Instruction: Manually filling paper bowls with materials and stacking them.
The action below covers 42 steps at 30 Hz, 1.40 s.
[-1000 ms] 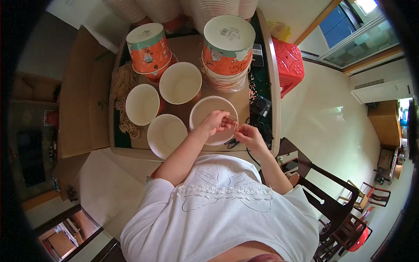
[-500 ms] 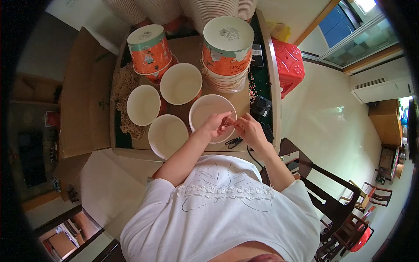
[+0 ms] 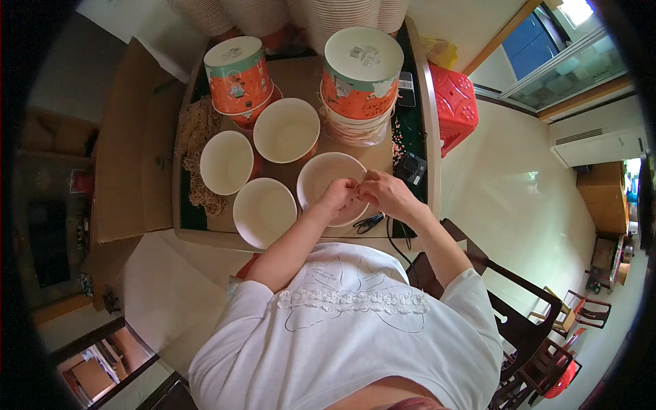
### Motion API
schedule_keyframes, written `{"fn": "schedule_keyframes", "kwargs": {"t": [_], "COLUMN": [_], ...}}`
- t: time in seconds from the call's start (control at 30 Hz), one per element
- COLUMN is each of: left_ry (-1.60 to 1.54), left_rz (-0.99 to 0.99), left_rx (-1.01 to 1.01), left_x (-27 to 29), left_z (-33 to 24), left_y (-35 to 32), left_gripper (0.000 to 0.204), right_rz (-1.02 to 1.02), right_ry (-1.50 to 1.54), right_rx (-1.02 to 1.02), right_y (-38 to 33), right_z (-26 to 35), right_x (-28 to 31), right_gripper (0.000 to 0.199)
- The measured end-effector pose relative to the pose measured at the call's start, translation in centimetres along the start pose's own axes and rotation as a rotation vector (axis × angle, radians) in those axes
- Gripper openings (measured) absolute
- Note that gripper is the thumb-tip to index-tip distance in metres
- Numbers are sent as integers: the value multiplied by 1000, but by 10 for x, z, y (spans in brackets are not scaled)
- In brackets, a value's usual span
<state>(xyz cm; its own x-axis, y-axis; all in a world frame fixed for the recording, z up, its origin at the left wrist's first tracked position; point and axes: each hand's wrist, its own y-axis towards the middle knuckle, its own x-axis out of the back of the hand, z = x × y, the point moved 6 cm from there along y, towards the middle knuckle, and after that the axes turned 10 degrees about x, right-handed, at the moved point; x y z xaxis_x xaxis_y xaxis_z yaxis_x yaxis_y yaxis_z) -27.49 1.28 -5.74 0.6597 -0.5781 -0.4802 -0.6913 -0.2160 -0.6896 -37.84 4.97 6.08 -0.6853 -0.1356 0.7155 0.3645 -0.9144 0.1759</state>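
Observation:
My left hand (image 3: 337,196) and my right hand (image 3: 389,195) meet over the right rim of an open white-lined paper tub (image 3: 318,172). Both are closed, with fingertips pinched together. Whatever is between them is too small and hidden to make out. Three more open tubs stand to the left: a near one (image 3: 264,213), a left one (image 3: 225,162) and a far one (image 3: 287,130). Beyond them, orange-and-green printed tubs are stacked upside down, one stack (image 3: 237,82) on the left and a larger one (image 3: 361,89) on the right.
Tangled tan string (image 3: 200,147) lies along the table's left side. A small black device (image 3: 412,166), a coiled black cable (image 3: 370,223) and pinkish bits (image 3: 398,147) lie at right. A cardboard box (image 3: 130,150) flanks the left edge; a red stool (image 3: 452,109) stands right.
My right hand has shifted slightly left and up, closing against my left hand. A thin pale strand seen at my left fingertips is no longer visible. The view has shifted slightly.

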Motion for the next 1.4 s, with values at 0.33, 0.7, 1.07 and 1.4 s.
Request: {"fn": "schedule_keyframes", "kwargs": {"t": [0.33, 0.7, 1.07, 1.4], "left_ry": [544, -263, -228, -66], "left_rz": [-640, 166, 192, -95], "left_rx": [-569, 256, 246, 15], "left_x": [-5, 8, 1, -3], "left_z": [-45, 7, 1, -12], "left_y": [-56, -21, -24, -16], "left_gripper": [7, 17, 25, 13], "right_rz": [101, 0, -141, -215], "right_ry": [-128, 39, 6, 124], "right_rx": [57, 25, -153, -131], "right_y": [11, -1, -11, -13], "right_z": [-8, -8, -16, -6], "right_x": [6, -4, -3, 2], "right_gripper": [6, 10, 7, 11]}}
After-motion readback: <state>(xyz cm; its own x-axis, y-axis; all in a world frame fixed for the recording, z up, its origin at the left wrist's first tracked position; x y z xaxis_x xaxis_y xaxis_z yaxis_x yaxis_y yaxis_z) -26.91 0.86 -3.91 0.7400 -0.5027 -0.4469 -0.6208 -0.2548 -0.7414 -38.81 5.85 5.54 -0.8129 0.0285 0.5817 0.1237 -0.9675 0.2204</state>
